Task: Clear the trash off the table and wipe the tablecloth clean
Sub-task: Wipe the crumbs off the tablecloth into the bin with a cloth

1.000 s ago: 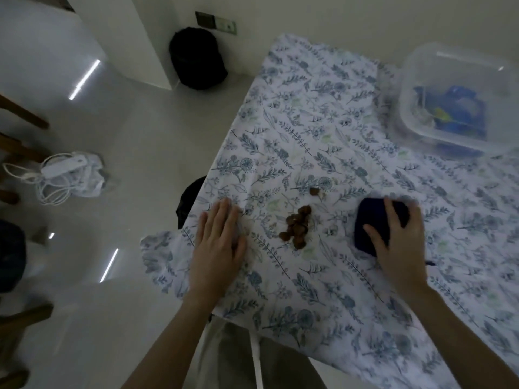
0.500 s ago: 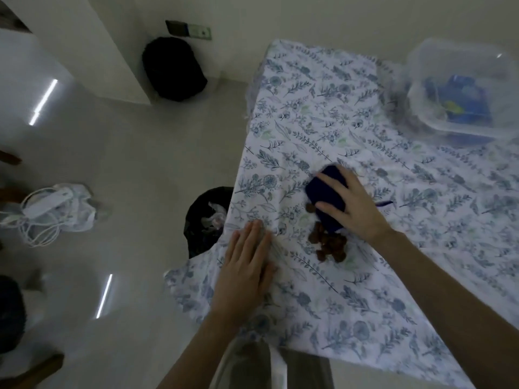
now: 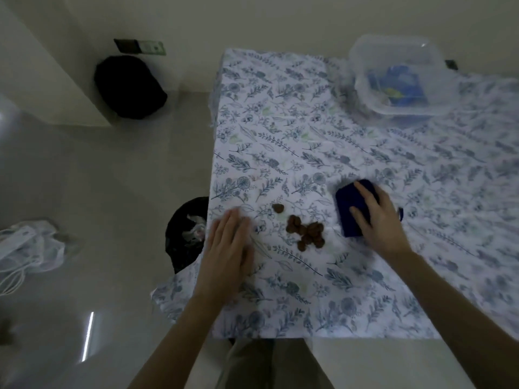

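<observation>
- The left hand (image 3: 229, 248) is laid flat, fingers straight, on the tablecloth (image 3: 280, 136) near the desk's left edge.
- The dark blue cloth (image 3: 349, 203) is pressed down under the right hand (image 3: 376, 220), whose fingers are spread.
- The brown scraps (image 3: 307, 234) are heaped between both hands.

L hand (image 3: 229, 245) lies palm down, fingers straight & close together, tips pointing to 12 o'clock (tips blurred, so its thumb can't be made out). L forearm (image 3: 179, 329), bare, comes in from 7 o'clock & runs up toward 1 o'clock, wrist straight. R hand (image 3: 377, 221) sits at 3 o'clock of the L, well apart, also palm down. Its fingers (image 3: 365, 192) are straight & a bit spread, pointing to 11 o'clock, w/ thumb (image 3: 358, 216) out on the 9 o'clock side. R forearm (image 3: 455, 301), bare, enters from 4 o'clock, running toward 10 o'clock.
</observation>
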Motion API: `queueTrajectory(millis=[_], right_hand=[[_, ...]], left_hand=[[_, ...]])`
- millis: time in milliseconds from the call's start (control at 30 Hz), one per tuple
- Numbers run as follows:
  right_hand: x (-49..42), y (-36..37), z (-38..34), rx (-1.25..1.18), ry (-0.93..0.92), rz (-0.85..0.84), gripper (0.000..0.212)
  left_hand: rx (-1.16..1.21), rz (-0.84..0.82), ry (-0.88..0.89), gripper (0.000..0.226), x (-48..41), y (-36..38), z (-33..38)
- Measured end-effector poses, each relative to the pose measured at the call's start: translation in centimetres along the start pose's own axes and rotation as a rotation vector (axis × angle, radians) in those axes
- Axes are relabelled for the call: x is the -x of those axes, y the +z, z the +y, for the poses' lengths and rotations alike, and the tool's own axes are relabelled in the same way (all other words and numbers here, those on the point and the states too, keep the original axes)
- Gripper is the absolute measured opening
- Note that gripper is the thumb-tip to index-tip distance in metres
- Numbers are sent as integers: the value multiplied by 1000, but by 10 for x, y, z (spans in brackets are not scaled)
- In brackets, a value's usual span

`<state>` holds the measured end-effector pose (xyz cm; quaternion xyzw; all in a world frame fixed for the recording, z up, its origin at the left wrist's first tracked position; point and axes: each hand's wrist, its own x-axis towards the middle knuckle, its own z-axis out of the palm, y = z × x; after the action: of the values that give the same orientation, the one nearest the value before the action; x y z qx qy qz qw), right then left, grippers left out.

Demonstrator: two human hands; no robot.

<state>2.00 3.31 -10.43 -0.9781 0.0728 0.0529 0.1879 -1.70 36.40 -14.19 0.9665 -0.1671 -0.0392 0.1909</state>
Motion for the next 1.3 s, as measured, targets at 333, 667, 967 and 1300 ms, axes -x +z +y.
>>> queueTrajectory(millis=[333,667,967,1300], right_hand=[[132,47,-37,-66,355,156,61],[65,78,-116,-40,168,150,62],[12,75,-136,27,28,103,60],[-57,42,-92,90,93,173,55]], left_hand=[[-80,113,-78,51,9,6,1],[-17,126,-86,52,14,6,-1],[6,135,-89,51,16,6,-2],[-40,114,-115,51,14,4,1]])
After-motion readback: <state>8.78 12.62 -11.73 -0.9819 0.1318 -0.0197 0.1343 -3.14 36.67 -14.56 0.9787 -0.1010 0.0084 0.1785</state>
